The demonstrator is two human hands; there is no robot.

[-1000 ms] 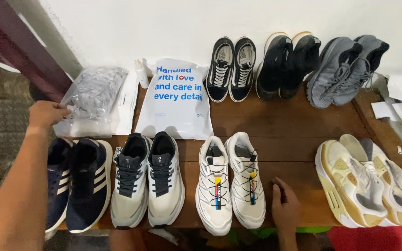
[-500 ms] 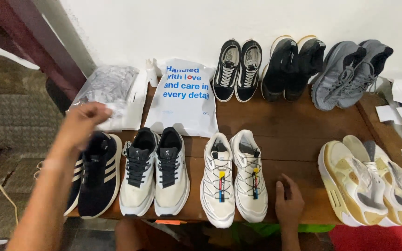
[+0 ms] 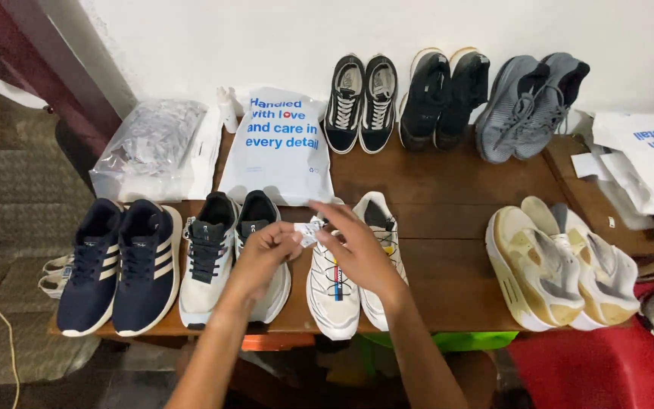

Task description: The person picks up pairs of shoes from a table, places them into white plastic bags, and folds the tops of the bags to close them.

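My left hand (image 3: 263, 257) and my right hand (image 3: 357, 254) meet over the front row of shoes, both pinching a small white packet (image 3: 306, 233) between their fingertips. Under them stand a white and black pair of sneakers (image 3: 232, 254) and a white pair with coloured laces (image 3: 340, 291), partly hidden by my right hand. A clear bag of small white packets (image 3: 153, 144) lies at the back left of the wooden table (image 3: 448, 189).
A navy striped pair (image 3: 119, 265) stands front left, a cream pair (image 3: 562, 265) front right. Along the wall are a black and white pair (image 3: 361, 102), a black pair (image 3: 444, 95) and a grey pair (image 3: 531, 102). A white printed bag (image 3: 281, 148) lies behind.
My left hand came back from the clear bag at the back left to the middle. My right hand lifted off the table's front edge, and both now hold a small white packet.
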